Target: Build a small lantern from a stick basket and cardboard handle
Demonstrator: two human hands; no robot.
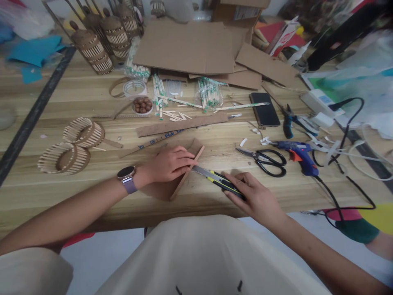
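Observation:
My right hand (253, 192) is closed around a yellow-and-black utility knife (225, 183). Its blade is out and points left, with the tip against the edge of a brown piece of cardboard (166, 189) near the table's front. My left hand (172, 164), a watch on its wrist, grips that cardboard from above, fingers together over a narrow light-brown strip (184, 180) along its right edge. The thumb and much of the cardboard are hidden beneath the hand. To the right of the blade lie black-handled scissors (264, 159).
A glue gun (299, 155), pliers (290, 121) and a phone (264, 109) lie on the right. Behind are a long cardboard strip (184, 124), a bowl of brown beads (143, 105), stick bundles (209, 93) and stacked cardboard sheets (190, 45). Round stick frames (69, 157) stand left.

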